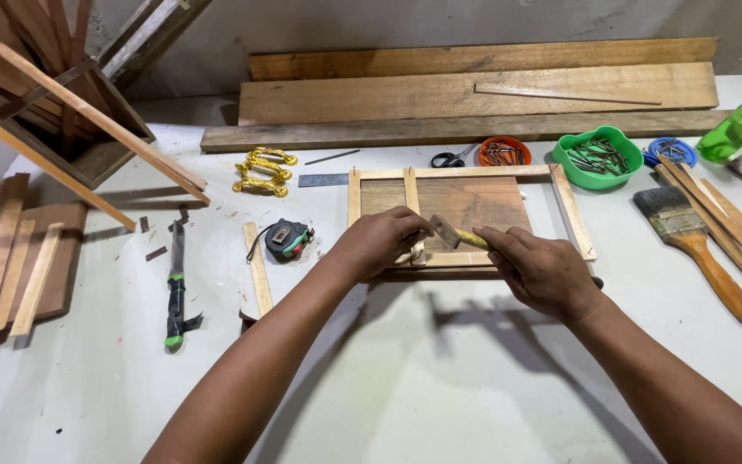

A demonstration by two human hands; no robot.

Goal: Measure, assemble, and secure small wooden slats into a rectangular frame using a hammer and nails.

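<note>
Wooden rectangular frame of pale strips over a dark brown panel lies on the white counter. At its near edge the left hand pinches a strip; the right hand grips a small yellow-handled hammer. Right of the frame lies a wooden-handled paintbrush.

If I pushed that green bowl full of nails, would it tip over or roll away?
Probably neither. The green bowl looks wide and low, sitting flat on the table, so it would likely slide. The nails piled inside probably make it heavy for its size, and they might rattle or spill if shoved hard.
</note>
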